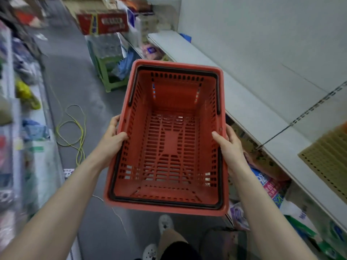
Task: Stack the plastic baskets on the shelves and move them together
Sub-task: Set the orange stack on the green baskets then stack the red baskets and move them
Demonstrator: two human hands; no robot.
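Observation:
A red plastic basket (170, 139) with black handles folded along its rim hangs in mid-air over the aisle, in front of me. It holds nothing. My left hand (112, 139) grips its left rim, thumb inside the wall. My right hand (230, 145) grips the right rim the same way. The white shelf (249, 102) runs along the right, just beside the basket. I cannot tell whether a second basket is nested under this one.
A tan perforated basket or panel (326, 162) rests on the shelf at far right. A green stool (110, 72) with packed goods and a red carton (102, 22) stand ahead. A yellow cable (75, 126) loops on the grey floor. Packaged goods fill the lower right shelf and the left racks.

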